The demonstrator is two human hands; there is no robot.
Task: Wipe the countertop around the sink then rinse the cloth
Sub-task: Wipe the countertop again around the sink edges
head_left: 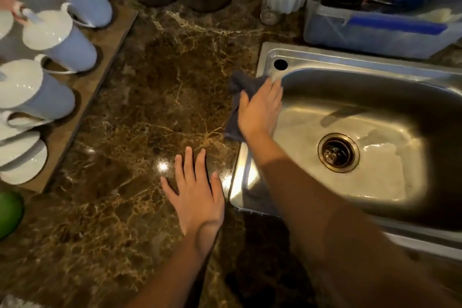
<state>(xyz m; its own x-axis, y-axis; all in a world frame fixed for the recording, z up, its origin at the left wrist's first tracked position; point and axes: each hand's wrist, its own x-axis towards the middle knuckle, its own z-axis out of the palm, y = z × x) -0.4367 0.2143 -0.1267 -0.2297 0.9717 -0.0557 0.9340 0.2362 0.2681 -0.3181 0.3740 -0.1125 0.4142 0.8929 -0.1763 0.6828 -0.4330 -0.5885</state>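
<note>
The left hand (pixel 197 192) lies palm down, fingers straight and spread. The right hand (pixel 260 110), arm stretched further forward, grips a cloth (pixel 241 84) beneath its palm.

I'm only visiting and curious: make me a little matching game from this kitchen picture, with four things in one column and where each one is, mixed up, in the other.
Things:
1. cloth
2. left hand
3. mugs
4. drain

Places:
A. in the bottom of the sink
B. on the brown board at the left
C. flat on the countertop, holding nothing
D. under the right hand at the sink's left rim

Pairs: 1-D, 2-C, 3-B, 4-A
</note>
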